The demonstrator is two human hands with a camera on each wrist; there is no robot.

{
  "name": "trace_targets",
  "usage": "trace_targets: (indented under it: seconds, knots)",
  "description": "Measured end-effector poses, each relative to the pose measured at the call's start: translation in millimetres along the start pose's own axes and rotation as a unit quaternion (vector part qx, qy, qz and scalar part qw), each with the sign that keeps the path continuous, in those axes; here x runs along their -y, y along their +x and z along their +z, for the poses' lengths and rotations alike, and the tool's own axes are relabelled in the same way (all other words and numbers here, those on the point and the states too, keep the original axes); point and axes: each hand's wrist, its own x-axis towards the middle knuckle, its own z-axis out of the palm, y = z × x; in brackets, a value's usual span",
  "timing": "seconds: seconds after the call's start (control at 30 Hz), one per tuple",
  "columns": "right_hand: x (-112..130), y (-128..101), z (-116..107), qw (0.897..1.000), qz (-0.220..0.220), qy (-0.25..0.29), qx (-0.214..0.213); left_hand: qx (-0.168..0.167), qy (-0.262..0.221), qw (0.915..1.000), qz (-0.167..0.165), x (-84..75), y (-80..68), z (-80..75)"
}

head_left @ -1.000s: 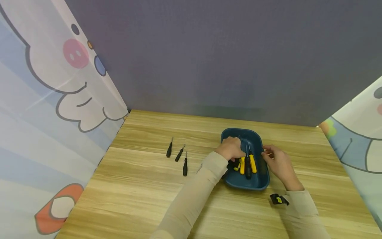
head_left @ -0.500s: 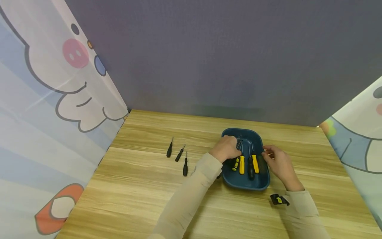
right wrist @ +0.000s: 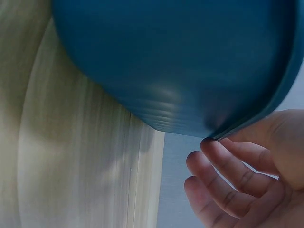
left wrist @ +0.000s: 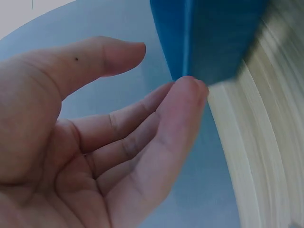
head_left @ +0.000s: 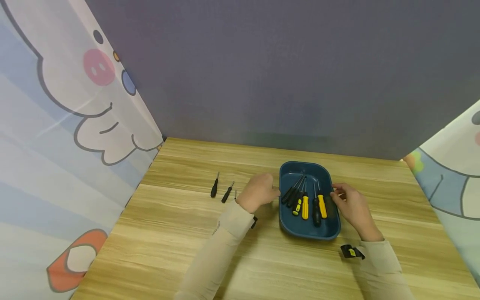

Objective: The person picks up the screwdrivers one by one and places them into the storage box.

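Your left hand [head_left: 258,193] hovers over the worktop [head_left: 150,250], its thumb and gently bent fingers apart. A blue tray [head_left: 305,231] is just to the right of its fingertips; whether they touch its wall, you cannot tell. Your right hand [head_left: 350,206] pinches the tray's right rim between thumb and fingertip, with the other fingers spread outside the wall.

Between your two hands, inside the tray, lie several screwdrivers. Nearest your left hand are dark-handled ones [head_left: 287,194] and a short black-and-yellow one [head_left: 297,207]; next comes a yellow-handled one [head_left: 305,208]. Nearer your right hand are a thick black-handled one [head_left: 316,213] and another yellow-handled one [head_left: 322,207].

To the left of your left hand are three small black screwdrivers [head_left: 214,190], the closest mostly hidden behind your wrist. Beyond both hands, a grey panel [head_left: 240,75] rises behind the worktop.
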Motion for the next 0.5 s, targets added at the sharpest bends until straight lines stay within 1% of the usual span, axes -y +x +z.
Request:
trace_targets:
  seconds: [0.13,0.33,0.5]
  knots:
    - [0,0,-1,1.000,0.003,0.002,0.001,-0.008,0.002,0.9998,-0.018,15.6,-13.0,-4.7]
    - [0,0,-1,1.000,0.004,0.002,0.003,-0.012,-0.006,0.9996,-0.026,37.3,-30.5,-7.5]
    - [-1,0,0,1.000,0.007,0.001,0.008,-0.021,0.010,0.9986,-0.048,52.4,-41.6,-7.2]
